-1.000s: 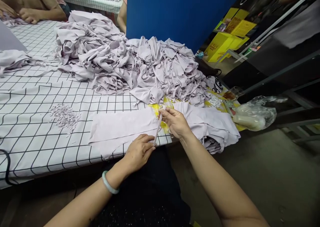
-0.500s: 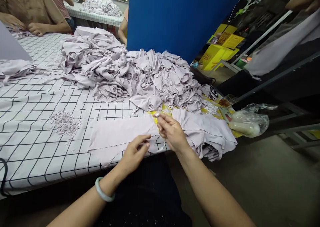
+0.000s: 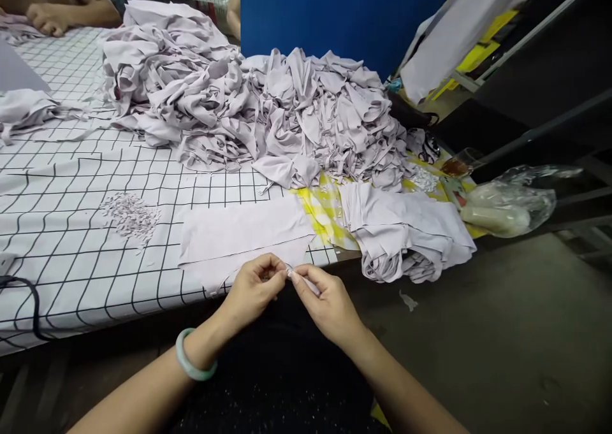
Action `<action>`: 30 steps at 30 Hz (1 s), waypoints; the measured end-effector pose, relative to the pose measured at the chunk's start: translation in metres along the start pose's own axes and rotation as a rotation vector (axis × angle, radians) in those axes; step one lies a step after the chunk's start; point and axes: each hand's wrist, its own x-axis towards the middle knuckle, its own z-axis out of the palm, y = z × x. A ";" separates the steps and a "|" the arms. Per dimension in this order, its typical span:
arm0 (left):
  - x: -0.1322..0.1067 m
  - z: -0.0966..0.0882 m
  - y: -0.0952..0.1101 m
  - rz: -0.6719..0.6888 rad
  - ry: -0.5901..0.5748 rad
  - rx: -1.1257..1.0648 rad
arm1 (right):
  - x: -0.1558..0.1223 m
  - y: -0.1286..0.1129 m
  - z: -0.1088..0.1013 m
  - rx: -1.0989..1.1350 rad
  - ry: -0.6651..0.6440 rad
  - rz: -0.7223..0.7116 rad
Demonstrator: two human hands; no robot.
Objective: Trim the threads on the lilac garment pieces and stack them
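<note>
The flat lilac cloth panel [image 3: 239,230] is smooth, thin and roughly oblong. In view, the left hand [image 3: 253,290] and right hand [image 3: 332,303] meet just in front of its near right corner, fingers of both narrowed to a pinch on a small pale strip [image 3: 289,273], largely hidden by the grip. Behind the panel rises a soft, heavily creased fabric heap [image 3: 310,115]. Left of it lies a low patch of tiny flat scraps [image 3: 131,217]; right of it, a yellow-and-white checked cloth [image 3: 325,211], then a folded fabric stack [image 3: 411,227] with ruffled layers. Further right sits a crinkled clear plastic bag [image 3: 516,198]. The panel lies close to the front edge of the counter [image 3: 67,255], whose white, black-gridded cover shows between panel, scraps and heap. The folded stack overhangs that edge; a gap separates it from the right hand.
</note>
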 end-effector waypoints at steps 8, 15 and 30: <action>0.025 -0.017 -0.006 0.473 0.034 0.645 | 0.022 0.014 0.000 0.194 0.022 0.143; 0.071 -0.041 -0.023 0.585 0.025 0.979 | 0.064 0.009 0.009 0.491 -0.031 0.422; 0.077 -0.052 -0.004 0.376 -0.022 0.684 | 0.090 -0.009 0.027 0.570 -0.017 0.582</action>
